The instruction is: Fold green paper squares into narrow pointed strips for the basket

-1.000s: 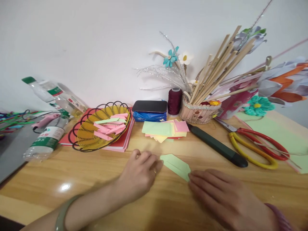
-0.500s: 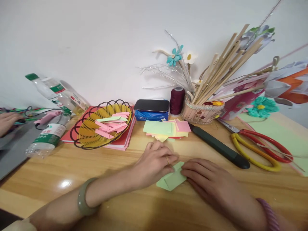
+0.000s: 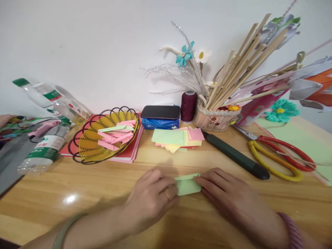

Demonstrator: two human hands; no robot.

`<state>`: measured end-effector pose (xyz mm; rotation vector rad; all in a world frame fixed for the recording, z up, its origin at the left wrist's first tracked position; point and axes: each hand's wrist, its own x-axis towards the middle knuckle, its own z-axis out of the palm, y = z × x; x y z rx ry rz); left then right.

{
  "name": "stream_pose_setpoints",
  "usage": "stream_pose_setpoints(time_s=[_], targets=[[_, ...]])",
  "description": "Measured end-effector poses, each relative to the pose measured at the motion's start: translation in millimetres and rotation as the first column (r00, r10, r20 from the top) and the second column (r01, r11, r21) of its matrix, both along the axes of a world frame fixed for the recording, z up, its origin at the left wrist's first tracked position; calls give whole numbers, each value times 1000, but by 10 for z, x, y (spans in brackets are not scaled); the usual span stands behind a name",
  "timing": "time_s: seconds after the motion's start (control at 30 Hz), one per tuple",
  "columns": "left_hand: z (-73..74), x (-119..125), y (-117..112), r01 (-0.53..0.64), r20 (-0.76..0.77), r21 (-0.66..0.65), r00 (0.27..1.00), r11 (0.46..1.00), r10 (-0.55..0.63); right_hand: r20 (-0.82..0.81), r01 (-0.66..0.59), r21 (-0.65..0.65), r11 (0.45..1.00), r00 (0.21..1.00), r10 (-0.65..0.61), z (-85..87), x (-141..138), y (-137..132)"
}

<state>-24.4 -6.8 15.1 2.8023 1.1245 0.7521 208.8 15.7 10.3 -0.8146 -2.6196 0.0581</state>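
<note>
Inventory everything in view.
Folded paper: one, green, between hands
Paper slips: pile, multicoloured, centre
Basket: one, yellow, left
Folded strips: several, mostly pink, basket
Paper sheets: several, red, under basket
Smartphone: one, black, on packet
Packet: one, blue, centre
Thread spool: one, maroon, centre
Pot: one, pink, right
Sticks: several, tan, in pot
Flowers: several, multicoloured, rear right
Scissors: one, red-yellow, right
Handled tool: one, dark green, right
Large sheet: one, green, right
Bottles: at least three, clear, left
Corded tool: one, pink, left
Co-worker's hand: one, left edge
Table: one, brown, below
Left hand and right hand: two, on folded paper
</note>
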Motion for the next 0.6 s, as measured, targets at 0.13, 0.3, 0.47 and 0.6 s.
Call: stream_pose_setpoints(time_s=[0.13,0.3,0.47,0.6], targets=[[-30,-9,2,-31,-80,153,996,988,44,24,1,-78,997,1000,1,3,-13,8],[-45,-25,25,34,-134,149,991,988,-14,-13,-2,-75,997,1000,1,27,-18,5],[-52,-30,37,60,-113,180,993,982,-40,-18,-5,-63,998,1000,4,21,-4,-7],[-16,3,75,32,-20,151,999,988,-29,-23,10,-16,1000,1000,-11,0,-10,-2]])
